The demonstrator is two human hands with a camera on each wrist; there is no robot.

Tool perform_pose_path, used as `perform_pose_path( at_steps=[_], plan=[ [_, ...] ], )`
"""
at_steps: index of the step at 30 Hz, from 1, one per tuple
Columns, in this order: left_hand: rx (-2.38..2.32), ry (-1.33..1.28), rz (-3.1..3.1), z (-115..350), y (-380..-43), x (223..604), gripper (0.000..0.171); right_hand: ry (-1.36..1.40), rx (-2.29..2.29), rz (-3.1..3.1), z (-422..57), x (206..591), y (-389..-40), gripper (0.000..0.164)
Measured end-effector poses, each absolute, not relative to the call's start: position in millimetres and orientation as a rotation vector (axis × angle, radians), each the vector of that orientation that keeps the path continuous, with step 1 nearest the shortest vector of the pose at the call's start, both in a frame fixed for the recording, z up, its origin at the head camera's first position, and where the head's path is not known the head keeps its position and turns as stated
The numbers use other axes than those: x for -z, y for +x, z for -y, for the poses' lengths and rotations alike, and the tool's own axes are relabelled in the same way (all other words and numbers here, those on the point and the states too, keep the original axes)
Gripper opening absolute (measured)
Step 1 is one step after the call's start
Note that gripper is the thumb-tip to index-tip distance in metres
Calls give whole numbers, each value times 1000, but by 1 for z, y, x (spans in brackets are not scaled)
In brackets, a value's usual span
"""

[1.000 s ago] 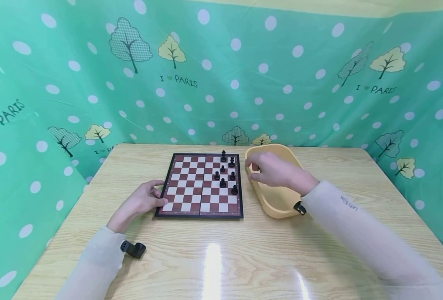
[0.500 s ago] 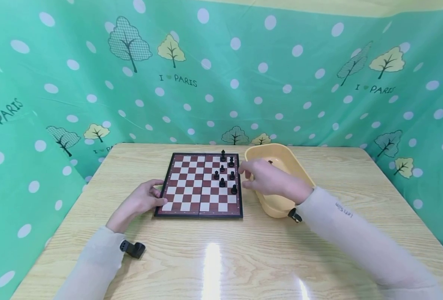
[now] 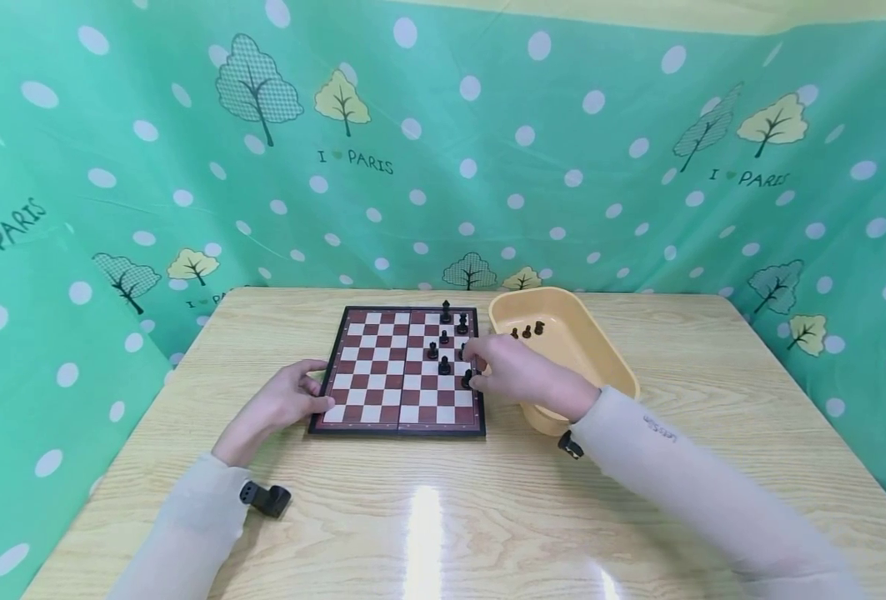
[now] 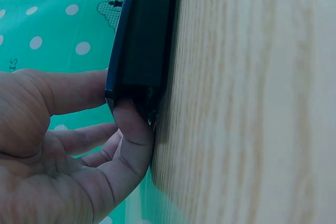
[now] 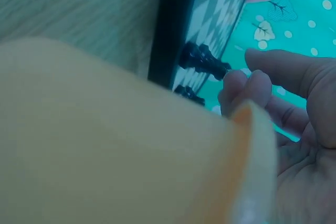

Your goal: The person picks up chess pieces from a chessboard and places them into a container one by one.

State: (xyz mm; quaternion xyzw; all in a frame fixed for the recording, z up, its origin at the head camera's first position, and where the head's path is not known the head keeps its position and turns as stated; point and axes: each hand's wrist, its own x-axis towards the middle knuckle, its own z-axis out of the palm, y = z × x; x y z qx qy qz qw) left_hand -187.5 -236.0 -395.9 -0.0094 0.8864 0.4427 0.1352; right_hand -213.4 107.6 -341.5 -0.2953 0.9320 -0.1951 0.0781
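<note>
A brown-and-white chessboard (image 3: 371,367) with a black rim lies on the table, several black chess pieces (image 3: 444,365) standing on its right half. My left hand (image 3: 281,398) pinches the board's left edge; in the left wrist view a finger is curled under the dark edge (image 4: 144,35) and the thumb is above it. Over the right side of the board reaches my right hand (image 3: 521,371), thumb and fingers bent but apart. In the right wrist view its fingertips are right by the top of a black chess piece (image 5: 202,59); a second piece (image 5: 189,94) is partly hidden.
Just right of the board is a yellow plastic tray (image 3: 585,350) with several dark chess pieces (image 3: 528,332) at its far left; my right forearm crosses its near part. Wooden table (image 3: 352,508) lies in front, and a green patterned cloth (image 3: 427,225) hangs behind.
My right hand has moved left out of the yellow tray to the pieces at the board's right edge, uncovering pieces inside the tray. The left hand has stayed on the board's edge.
</note>
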Motion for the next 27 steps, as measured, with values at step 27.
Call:
perform_pose_path(
  at_steps=[27],
  plan=[
    [-1297, -33, -2569, 236, -188, 398, 75, -929, 455, -2809, -99, 362, -223, 20]
  ],
)
